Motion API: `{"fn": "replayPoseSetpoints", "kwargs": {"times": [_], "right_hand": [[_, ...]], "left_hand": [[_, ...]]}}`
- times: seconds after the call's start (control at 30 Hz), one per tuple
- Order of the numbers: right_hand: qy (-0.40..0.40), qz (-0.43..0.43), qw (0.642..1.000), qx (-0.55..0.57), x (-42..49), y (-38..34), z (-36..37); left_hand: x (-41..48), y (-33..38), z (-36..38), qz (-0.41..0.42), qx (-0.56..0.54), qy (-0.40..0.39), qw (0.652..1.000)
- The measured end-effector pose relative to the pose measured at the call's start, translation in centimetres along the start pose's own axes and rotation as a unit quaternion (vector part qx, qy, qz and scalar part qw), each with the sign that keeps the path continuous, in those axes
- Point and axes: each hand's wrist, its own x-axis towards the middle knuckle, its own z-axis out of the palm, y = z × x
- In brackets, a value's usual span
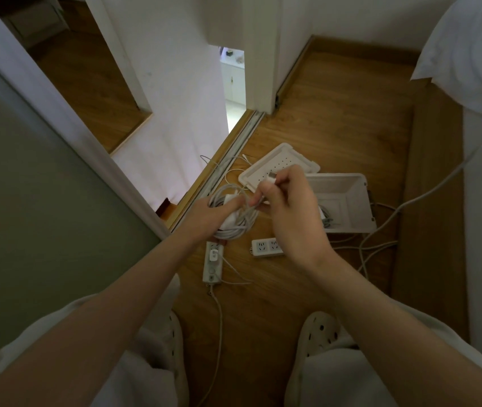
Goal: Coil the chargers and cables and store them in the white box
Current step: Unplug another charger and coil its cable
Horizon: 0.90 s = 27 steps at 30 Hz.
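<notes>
- Head view: the left hand (204,214) is clenched round a coiled white charger cable (235,229). Its fingers curl through the loops, and a white adapter block (230,198) sits against them.
- The right hand (292,221) pinches the cable's free end just right of the coil. The connector tip (271,178) pokes up from between thumb and forefinger.
- Only a short run of cable spans the two grips, so I'd call this bundle nearly wound, with the tail waiting to be tucked.
- Here's the relation that matters: the white box (351,201) lies open on the floor to the right of the coil and a little beyond it. Its long axis runs left to right.
- The right hand is nearer the box, but the left has the bundle, so the coil must cross rightward past the pinch.
- The perforated lid (281,164) lies just beyond the pinch. Whether it touches the box's left end I cannot tell, because the right hand covers that corner.
- Something pale is already inside the box, half hidden behind the right hand and too dim to name.
- Nearer than the grips, one power strip (212,264) lies under the coil. A second power strip (264,247) is partly covered by the right wrist.
- Loose cables (381,245) trail on the floor right of the box, not yet coiled.
</notes>
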Motion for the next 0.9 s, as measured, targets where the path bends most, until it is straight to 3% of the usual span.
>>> {"fn": "replayPoseSetpoints", "kwargs": {"times": [0.13,0.2,0.3,0.4,0.47,0.53,0.73,0.83,0.9], "right_hand": [[0.068,0.108,0.984,0.126,0.8,-0.3,-1.3],[0.098,0.228,0.939,0.236,1.7,0.9,-2.0],[0.114,0.371,0.836,0.388,2.5,2.9,-2.8],[0.086,0.428,0.796,0.420,2.3,4.8,-2.6],[0.053,0.450,0.800,0.394,2.0,5.3,-2.0],[0.014,0.452,0.829,0.329,2.0,5.4,-1.4],[-0.123,0.391,0.891,0.194,2.6,4.4,-1.5],[-0.141,0.361,0.916,0.106,2.4,4.2,-1.5],[-0.137,0.351,0.921,0.104,2.2,4.1,-1.6]], "left_hand": [[-0.5,0.7,-0.1,0.005,-0.041,0.007,0.999],[-0.8,1.0,0.0,0.001,-0.080,0.000,0.997],[-1.5,1.6,0.2,-0.016,-0.149,-0.011,0.989],[-2.0,2.1,0.0,-0.021,-0.186,-0.056,0.981],[-2.2,2.1,-0.1,-0.020,-0.176,-0.076,0.981],[-2.1,1.9,-0.2,-0.024,-0.168,-0.085,0.982],[-1.6,1.6,-0.4,-0.026,-0.171,-0.091,0.981],[-1.4,1.5,-0.4,-0.017,-0.168,-0.098,0.981],[-1.5,1.8,-0.5,-0.019,-0.185,-0.108,0.977]]}}
